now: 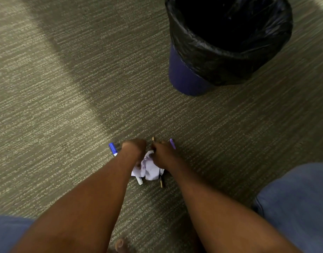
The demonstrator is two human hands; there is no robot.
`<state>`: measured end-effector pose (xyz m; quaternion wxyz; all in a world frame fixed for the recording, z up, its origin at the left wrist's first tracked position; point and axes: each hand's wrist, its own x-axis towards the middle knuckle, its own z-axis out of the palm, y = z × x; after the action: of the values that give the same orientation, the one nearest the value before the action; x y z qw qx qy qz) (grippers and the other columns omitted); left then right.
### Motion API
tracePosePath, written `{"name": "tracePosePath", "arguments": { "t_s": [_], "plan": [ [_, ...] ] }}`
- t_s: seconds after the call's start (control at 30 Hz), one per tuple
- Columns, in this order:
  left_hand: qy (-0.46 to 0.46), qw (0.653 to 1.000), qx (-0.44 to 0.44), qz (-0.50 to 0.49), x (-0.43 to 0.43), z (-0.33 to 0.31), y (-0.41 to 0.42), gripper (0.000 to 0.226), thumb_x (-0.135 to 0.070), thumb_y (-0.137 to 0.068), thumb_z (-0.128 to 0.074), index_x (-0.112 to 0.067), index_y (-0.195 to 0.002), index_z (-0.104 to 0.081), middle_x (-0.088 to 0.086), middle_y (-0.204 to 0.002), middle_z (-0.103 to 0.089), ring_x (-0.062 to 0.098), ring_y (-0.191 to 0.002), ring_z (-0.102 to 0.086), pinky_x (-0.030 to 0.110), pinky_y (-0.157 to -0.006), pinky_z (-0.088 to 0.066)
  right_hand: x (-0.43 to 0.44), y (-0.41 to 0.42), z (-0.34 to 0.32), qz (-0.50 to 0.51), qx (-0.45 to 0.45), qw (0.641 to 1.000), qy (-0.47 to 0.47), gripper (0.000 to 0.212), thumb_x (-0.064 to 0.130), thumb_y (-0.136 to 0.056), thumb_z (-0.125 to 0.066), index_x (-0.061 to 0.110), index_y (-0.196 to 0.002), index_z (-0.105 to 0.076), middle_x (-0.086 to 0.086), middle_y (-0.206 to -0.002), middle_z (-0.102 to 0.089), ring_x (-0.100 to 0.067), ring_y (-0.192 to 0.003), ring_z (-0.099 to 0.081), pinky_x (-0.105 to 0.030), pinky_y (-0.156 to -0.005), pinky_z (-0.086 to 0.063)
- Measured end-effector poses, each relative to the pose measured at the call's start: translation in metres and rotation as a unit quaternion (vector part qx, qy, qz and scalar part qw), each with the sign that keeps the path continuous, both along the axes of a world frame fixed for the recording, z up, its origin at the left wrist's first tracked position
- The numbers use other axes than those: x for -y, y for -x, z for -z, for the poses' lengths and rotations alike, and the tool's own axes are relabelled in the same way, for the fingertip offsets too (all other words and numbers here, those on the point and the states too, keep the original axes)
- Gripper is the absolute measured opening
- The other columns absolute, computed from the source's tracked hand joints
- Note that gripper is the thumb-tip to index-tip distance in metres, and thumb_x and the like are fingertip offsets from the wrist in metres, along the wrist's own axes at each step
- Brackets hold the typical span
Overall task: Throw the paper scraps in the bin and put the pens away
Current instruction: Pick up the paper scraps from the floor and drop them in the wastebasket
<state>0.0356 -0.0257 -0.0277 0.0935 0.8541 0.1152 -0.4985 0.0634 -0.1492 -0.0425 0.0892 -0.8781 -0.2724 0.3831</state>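
Observation:
White crumpled paper scraps lie on the carpet between my two hands. My left hand is curled down on the left edge of the paper. My right hand pinches its upper right part. A blue-capped marker lies just left of my left hand, and its white end seems to show below the paper. A purple pen sticks out beyond my right hand. A thin black and gold pen shows a tip above the hands and an end below the paper.
A blue bin lined with a black bag stands on the carpet at the upper right, its mouth open. My knees in blue trousers frame the lower corners. A bare toe shows at the bottom edge.

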Motion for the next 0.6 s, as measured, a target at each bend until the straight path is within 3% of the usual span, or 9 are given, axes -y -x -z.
{"name": "tracePosePath", "arguments": {
  "t_s": [0.17, 0.33, 0.47, 0.6],
  "plan": [
    [-0.03, 0.997, 0.064, -0.006, 0.002, 0.008, 0.006, 0.039, -0.014, -0.082, -0.067, -0.01, -0.119, -0.056, 0.008, -0.12, -0.064, 0.027, -0.109, -0.063, 0.035, -0.069, -0.046, -0.003, 0.0, -0.002, 0.022, -0.018, 1.0, 0.004, 0.029, 0.027, -0.096, -0.046, 0.01, -0.111, -0.063, -0.018, -0.122, -0.058, -0.031, -0.122, -0.046, -0.04, -0.106, -0.034],
    [-0.028, 0.996, 0.075, -0.035, 0.004, 0.012, 0.005, 0.041, -0.01, -0.082, -0.066, -0.007, -0.121, -0.056, 0.012, -0.124, -0.061, 0.03, -0.116, -0.06, 0.041, -0.084, -0.052, 0.001, 0.001, -0.005, 0.009, -0.053, 0.998, 0.035, 0.056, 0.05, -0.08, -0.065, 0.019, -0.125, -0.053, -0.017, -0.139, -0.039, -0.031, -0.13, -0.041, -0.041, -0.107, -0.034],
    [-0.038, 0.995, 0.083, -0.036, 0.004, 0.014, 0.005, 0.038, -0.012, -0.085, -0.061, -0.007, -0.122, -0.056, 0.011, -0.125, -0.061, 0.029, -0.116, -0.059, 0.039, -0.084, -0.052, 0.003, 0.007, -0.007, -0.03, -0.039, 0.998, 0.039, 0.073, 0.039, -0.07, -0.081, 0.016, -0.129, -0.046, -0.014, -0.136, -0.041, -0.032, -0.123, -0.048, -0.042, -0.098, -0.042],
    [-0.043, 0.996, 0.074, -0.026, 0.003, 0.015, 0.005, 0.04, -0.013, -0.08, -0.068, -0.007, -0.119, -0.057, 0.011, -0.12, -0.063, 0.029, -0.112, -0.062, 0.037, -0.078, -0.052, 0.005, 0.008, -0.007, -0.02, -0.049, 0.998, 0.034, 0.065, 0.022, -0.075, -0.08, 0.012, -0.129, -0.047, -0.014, -0.135, -0.047, -0.031, -0.122, -0.051, -0.042, -0.097, -0.045]
  ]
}}
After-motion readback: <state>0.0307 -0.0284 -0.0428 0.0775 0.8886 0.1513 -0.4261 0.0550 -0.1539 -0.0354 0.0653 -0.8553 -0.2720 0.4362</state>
